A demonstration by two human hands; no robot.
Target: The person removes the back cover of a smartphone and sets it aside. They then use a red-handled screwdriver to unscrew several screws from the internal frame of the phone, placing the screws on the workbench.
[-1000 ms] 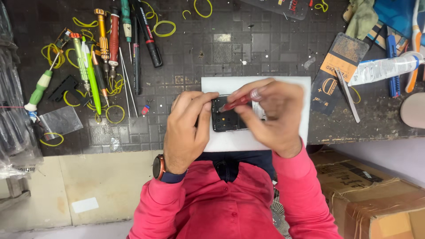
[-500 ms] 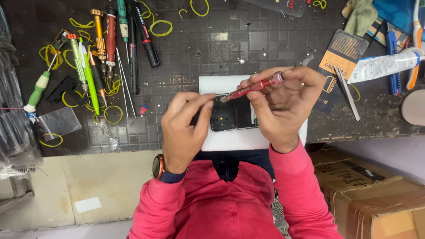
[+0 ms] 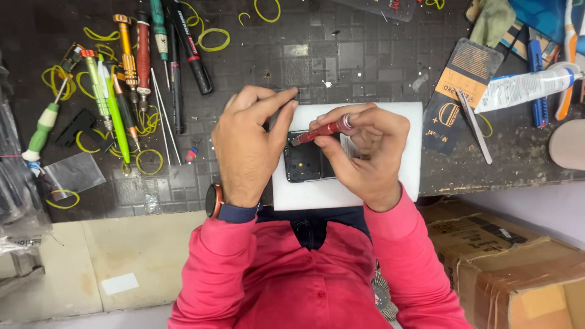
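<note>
Black phone (image 3: 304, 163) flat on white pad (image 3: 378, 186); red screwdriver (image 3: 320, 131) tilted above.

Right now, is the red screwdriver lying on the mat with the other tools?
No, the right hand holds the red screwdriver over the dark phone on the white pad.

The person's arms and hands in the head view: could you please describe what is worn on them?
Both arms wear long pink-red sleeves ending at the wrists. The left hand has a watch with a round orange-brown case on a dark blue strap. The right hand is bare; no rings or gloves show on the fingers.
</note>
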